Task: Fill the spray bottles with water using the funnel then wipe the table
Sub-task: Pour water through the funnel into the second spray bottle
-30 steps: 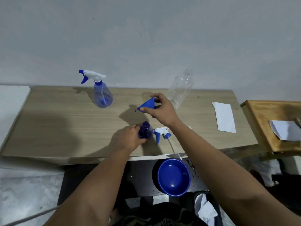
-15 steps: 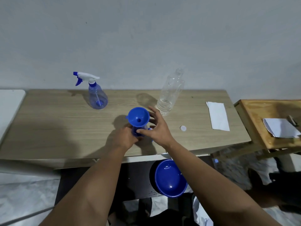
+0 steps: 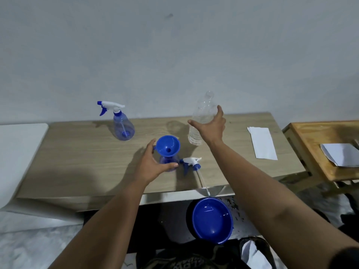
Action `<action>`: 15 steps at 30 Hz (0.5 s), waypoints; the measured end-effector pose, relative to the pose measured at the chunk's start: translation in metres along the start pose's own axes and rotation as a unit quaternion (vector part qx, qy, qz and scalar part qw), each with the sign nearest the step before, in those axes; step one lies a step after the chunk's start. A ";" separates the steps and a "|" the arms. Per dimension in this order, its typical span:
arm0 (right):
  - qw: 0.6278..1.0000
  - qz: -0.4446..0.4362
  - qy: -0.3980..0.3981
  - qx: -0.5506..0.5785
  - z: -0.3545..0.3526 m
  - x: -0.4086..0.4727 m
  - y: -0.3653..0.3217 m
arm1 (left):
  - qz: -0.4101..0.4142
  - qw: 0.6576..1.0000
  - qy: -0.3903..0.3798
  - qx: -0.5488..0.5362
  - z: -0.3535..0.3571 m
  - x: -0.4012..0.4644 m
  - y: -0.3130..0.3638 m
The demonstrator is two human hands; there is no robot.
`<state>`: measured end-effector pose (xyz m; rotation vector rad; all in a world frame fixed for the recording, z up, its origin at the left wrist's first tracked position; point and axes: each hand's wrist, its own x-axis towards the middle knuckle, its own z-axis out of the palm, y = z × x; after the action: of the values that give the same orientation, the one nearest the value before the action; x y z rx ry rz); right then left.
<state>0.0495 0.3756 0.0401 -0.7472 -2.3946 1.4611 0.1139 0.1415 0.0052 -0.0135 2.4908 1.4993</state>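
A blue funnel (image 3: 167, 146) sits in the neck of an uncapped blue spray bottle (image 3: 167, 162) near the table's front middle. My left hand (image 3: 150, 166) wraps that bottle from the left, thumb across its front. Its removed trigger head (image 3: 191, 164) lies just to the right, tube pointing at the table edge. A clear plastic water bottle (image 3: 204, 107) stands upright behind. My right hand (image 3: 210, 127) is spread at its middle, thumb left and fingers right, not closed on it. A second spray bottle (image 3: 122, 127), capped, stands at the back left.
A folded white napkin (image 3: 263, 142) lies on the right of the wooden table (image 3: 77, 162). A blue bowl (image 3: 212, 220) sits below the front edge. A small wooden side table (image 3: 310, 152) with paper (image 3: 340, 154) stands at right, and a white surface (image 3: 17, 152) at left.
My right hand set the funnel into the open spray bottle, let go, and moved back and right to the clear water bottle. My left hand stayed on the spray bottle.
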 end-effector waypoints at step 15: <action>0.976 -0.085 0.065 0.190 -0.008 0.005 -0.005 | 0.028 0.999 0.016 0.016 -0.005 0.012 0.010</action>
<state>0.0470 0.3827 0.0478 -0.5133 -1.9444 1.6702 0.0997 0.1438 0.0139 0.0373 2.5601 1.4919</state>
